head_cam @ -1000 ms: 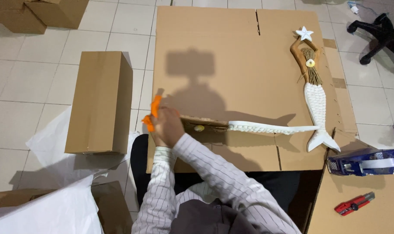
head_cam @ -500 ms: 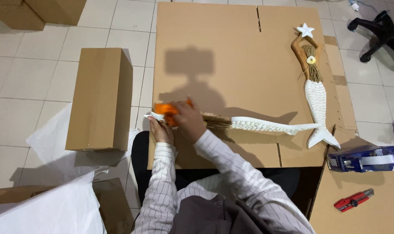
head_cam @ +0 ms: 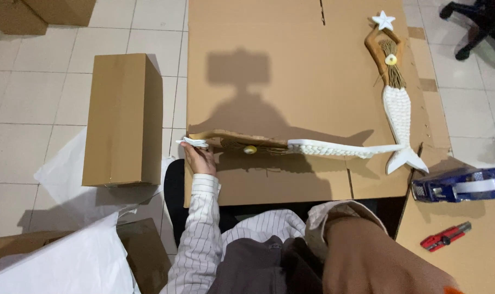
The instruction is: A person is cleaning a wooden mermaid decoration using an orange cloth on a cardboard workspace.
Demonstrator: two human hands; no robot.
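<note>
Our left fingers (head_cam: 199, 151) are pinched together on the white star end of a wooden mermaid figure (head_cam: 291, 146), propping it on edge across the flattened cardboard sheet (head_cam: 291, 65) on the tiled floor; the carved brown body and shell-scaled white tail run off to the right, tail tip reaching the second mermaid figure (head_cam: 395, 92), which lies flat along the sheet's right side, star at the top; our left hand (head_cam: 199, 159) alone steadies the piece, while our right hand (head_cam: 389, 261) sits low and close to the lens, blurred, so we cannot tell whether its fingers are apart or closed; beyond, a closed cardboard box (head_cam: 125, 117) stands to the left over white wrapping paper (head_cam: 62, 261); a blue tape dispenser (head_cam: 460, 185) and a red utility knife (head_cam: 446, 236) wait at the right; by our reading both figures remain unwrapped and unboxed, tape and knife idle, so most of the packing lies ahead.
</note>
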